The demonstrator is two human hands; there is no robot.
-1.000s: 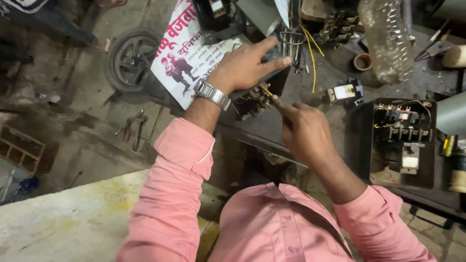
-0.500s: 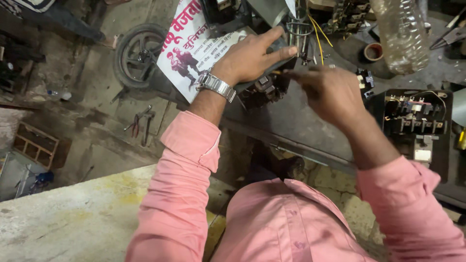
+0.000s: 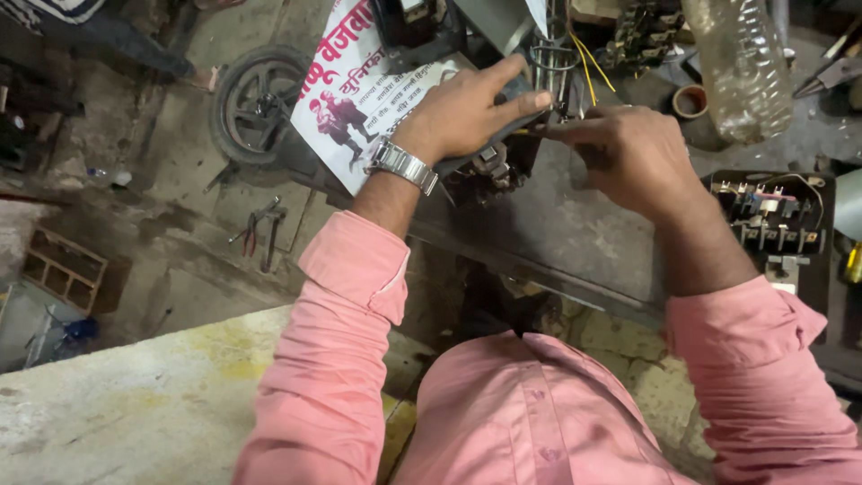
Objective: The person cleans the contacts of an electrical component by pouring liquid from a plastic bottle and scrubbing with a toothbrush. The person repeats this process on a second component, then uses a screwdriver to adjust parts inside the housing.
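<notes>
— Any packaging, labels or signs around here?
— One printed sheet (image 3: 359,99), a white paper poster lying flat at the far-left end of the dark tabletop (image 3: 557,224), partly hanging over its edge. It carries large red lettering along the top, smaller dark lines of print on its right part, and a small picture of two figures in red and dark tones.
— Anything covering it?
— The left hand (image 3: 467,112) rests over the sheet's right edge, and a dark device sits on its upper corner.
— Screens or boxes?
— None that I can make out
</notes>
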